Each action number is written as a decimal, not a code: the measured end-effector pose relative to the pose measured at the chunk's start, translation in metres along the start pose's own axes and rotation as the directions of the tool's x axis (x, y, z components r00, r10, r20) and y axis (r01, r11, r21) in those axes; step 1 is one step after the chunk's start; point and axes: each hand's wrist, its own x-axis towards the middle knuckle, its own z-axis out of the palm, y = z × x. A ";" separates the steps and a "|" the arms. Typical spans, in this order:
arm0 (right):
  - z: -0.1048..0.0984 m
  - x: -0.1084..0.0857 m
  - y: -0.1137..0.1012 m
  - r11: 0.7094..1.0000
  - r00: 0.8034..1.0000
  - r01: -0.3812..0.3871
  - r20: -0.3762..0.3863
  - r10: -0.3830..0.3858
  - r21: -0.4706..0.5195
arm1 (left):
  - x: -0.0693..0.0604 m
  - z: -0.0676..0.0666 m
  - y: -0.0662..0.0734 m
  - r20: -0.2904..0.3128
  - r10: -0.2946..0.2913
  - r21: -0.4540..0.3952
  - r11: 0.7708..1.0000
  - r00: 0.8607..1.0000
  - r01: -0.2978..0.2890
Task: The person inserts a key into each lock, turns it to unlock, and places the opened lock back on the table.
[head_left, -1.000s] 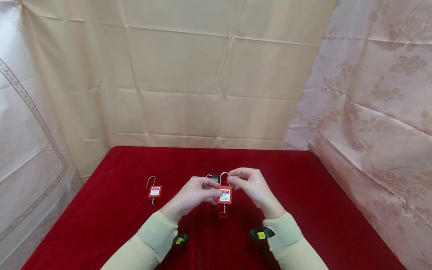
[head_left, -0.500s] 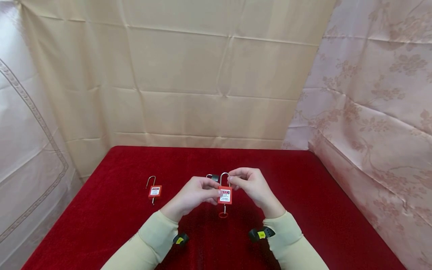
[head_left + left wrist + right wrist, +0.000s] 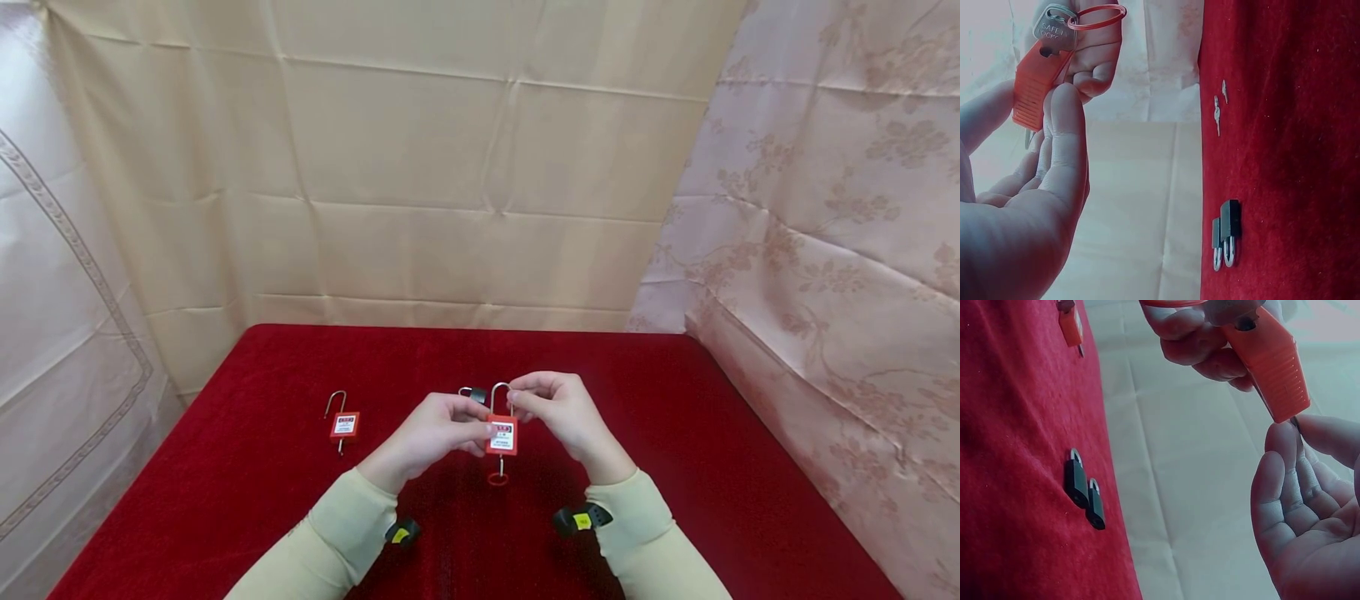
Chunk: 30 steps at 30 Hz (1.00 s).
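Note:
Upright over the table is a red padlock [image 3: 502, 442] with a white label and a tall metal shackle. My left hand [image 3: 431, 437] pinches its body from the left, thumb on the label side. On the right, my right hand [image 3: 558, 417] pinches the shackle near its right leg; the fingertips hide whether that leg sits in the body. A key [image 3: 1055, 30] stands in the keyhole at the bottom, and a red ring [image 3: 498, 480] hangs from it. Behind my left hand lies a black padlock [image 3: 477, 395], partly hidden.
A second red padlock [image 3: 344, 425] lies to the left, its shackle out on one side and a key below. The left wrist view has two black padlocks [image 3: 1230, 219] lying together and two small keys [image 3: 1217, 115] on the red cloth [image 3: 255, 500]. Curtains [image 3: 465, 167] surround the table.
Both hands and the held red padlock have shifted very slightly to the right. The grips look the same, and the other locks have stayed put.

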 end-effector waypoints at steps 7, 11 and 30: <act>-0.002 -0.001 -0.001 1.000 1.000 -0.006 -0.011 0.006 0.023 | -0.002 0.000 0.002 0.010 -0.024 0.031 0.999 1.000 0.024; -0.002 -0.001 -0.003 0.999 1.000 -0.012 -0.018 0.013 0.030 | -0.003 0.002 0.003 0.020 -0.025 0.036 0.999 0.999 0.024; -0.006 -0.002 -0.005 0.999 0.997 -0.053 -0.057 0.052 -0.006 | -0.003 0.007 0.001 0.046 0.001 0.038 0.999 0.999 -0.003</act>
